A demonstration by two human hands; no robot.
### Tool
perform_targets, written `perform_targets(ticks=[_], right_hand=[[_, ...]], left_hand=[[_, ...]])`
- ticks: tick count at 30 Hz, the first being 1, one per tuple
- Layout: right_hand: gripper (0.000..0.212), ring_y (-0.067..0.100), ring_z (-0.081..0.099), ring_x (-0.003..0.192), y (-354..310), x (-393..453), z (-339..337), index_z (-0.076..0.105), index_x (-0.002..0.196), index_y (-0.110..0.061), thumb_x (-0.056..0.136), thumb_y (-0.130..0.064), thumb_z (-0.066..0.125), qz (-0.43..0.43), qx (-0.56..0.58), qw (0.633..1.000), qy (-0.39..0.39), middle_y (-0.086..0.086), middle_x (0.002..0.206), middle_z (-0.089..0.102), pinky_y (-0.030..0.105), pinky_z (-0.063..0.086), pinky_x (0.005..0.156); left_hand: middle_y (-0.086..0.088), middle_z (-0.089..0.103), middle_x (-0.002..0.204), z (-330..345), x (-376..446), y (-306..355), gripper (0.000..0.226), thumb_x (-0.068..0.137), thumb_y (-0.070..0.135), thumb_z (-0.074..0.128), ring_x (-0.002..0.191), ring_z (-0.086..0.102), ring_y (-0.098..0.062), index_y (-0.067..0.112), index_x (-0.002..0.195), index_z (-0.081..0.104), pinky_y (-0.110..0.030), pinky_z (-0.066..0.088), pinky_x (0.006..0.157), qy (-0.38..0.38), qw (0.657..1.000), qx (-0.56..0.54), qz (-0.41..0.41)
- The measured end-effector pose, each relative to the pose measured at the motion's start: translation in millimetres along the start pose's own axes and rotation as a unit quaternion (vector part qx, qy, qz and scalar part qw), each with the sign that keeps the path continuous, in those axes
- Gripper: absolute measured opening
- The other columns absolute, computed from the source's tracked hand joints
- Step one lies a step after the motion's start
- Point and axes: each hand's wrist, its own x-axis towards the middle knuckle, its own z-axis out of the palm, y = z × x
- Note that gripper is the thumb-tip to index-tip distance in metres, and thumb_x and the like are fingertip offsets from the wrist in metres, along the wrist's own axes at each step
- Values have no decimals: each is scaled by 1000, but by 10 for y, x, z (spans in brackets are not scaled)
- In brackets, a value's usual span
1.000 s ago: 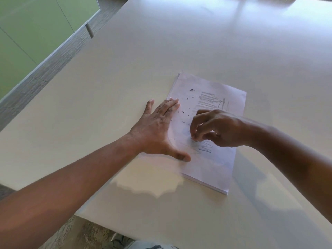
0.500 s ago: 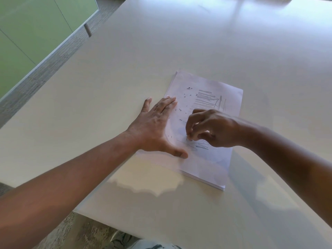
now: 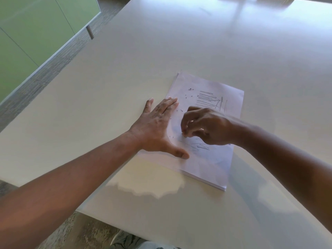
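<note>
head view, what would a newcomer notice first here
A stack of paper with dark scribbles lies on the pale table. The left hand presses flat on its left edge, while the right hand bunches its fingers over the middle of the sheet; whether they hold anything is hidden.

Broad, glossy, pale beige tabletop (image 3: 179, 51) across nearly the whole view, washed with glare toward twelve o'clock, with a jagged patch of reflected light (image 3: 143, 186) at six o'clock. Pale green wall panels (image 3: 36, 24) at ten o'clock. Grey striped carpet (image 3: 59, 56) between panels and table, from nine up to eleven o'clock. Short upright metal post (image 3: 89, 32) at eleven o'clock, just beside the table's edge. Mottled brown-grey floor (image 3: 80, 230) at seven o'clock; patterned grey fabric (image 3: 125, 239) at six o'clock, cut off by the lower border.
</note>
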Motion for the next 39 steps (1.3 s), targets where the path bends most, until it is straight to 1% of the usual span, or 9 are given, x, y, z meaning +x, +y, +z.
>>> perform_targets(ticks=[4,8,11,16,21,26,28,33,39], right_hand=[[18,17,53,82,-7,-53,-19,74,79,-9,83,8,68,-6,-2,1000,-15,-3,92,68,28,46,68],[21,9,49,86,-6,190,48,74,78,-8,79,12,68,-8,-17,1000,8,-1,89,68,20,44,72],[20,19,56,90,-7,296,69,73,78,-6,79,13,67,-17,-20,999,18,1,88,67,30,49,75],[19,7,47,85,-34,148,23,73,78,-7,80,12,69,-8,-7,1000,-3,0,89,68,21,44,72],[18,17,54,84,-104,-57,-50,73,80,-10,86,6,67,-14,-5,999,-41,-4,93,67,24,44,71],[19,15,52,83,-73,64,5,73,79,-9,84,7,66,-11,-22,999,-20,-2,91,67,29,46,68],[19,10,48,85,-65,165,43,73,79,-8,83,9,66,-8,-26,1000,-1,0,89,68,26,46,70],[18,11,48,86,-77,223,52,73,78,-6,82,10,65,-4,-25,1000,7,2,88,67,20,42,72],[18,16,53,81,-109,-9,-28,73,80,-11,85,6,68,14,5,1000,-26,-4,92,68,30,47,67]], left_hand=[[8,-9,172,0,-5,1,166,36,111,37,154,-19,-2,13,164,-3,-53,-13,125,-1,1000,-4,-1],[7,-10,172,10,15,-5,167,35,114,27,155,-19,-3,13,164,-5,-56,-10,125,-3,1000,9,3],[8,-8,172,26,32,-7,167,34,115,25,154,-20,-3,13,164,0,-56,-8,125,2,1000,11,3],[7,-9,172,6,9,-2,165,37,112,34,155,-17,-4,13,164,-4,-54,-12,125,1,1000,0,3],[8,-8,172,1,2,3,163,39,109,41,155,-16,-3,13,164,-3,-54,-12,125,1,1000,-7,0],[6,-11,172,-3,-2,-4,163,41,110,37,155,-19,-5,12,164,-6,-54,-14,125,-6,1000,6,1],[5,-12,172,2,5,-7,163,41,110,37,155,-20,-5,13,164,-8,-55,-13,124,-9,1000,6,3],[7,-11,172,4,8,-11,163,41,110,38,155,-19,-4,14,163,-7,-54,-13,125,-6,1000,0,4],[8,-10,172,13,2,-14,166,35,113,30,155,-18,-2,13,164,-5,-54,-13,125,0,1000,-9,3]])
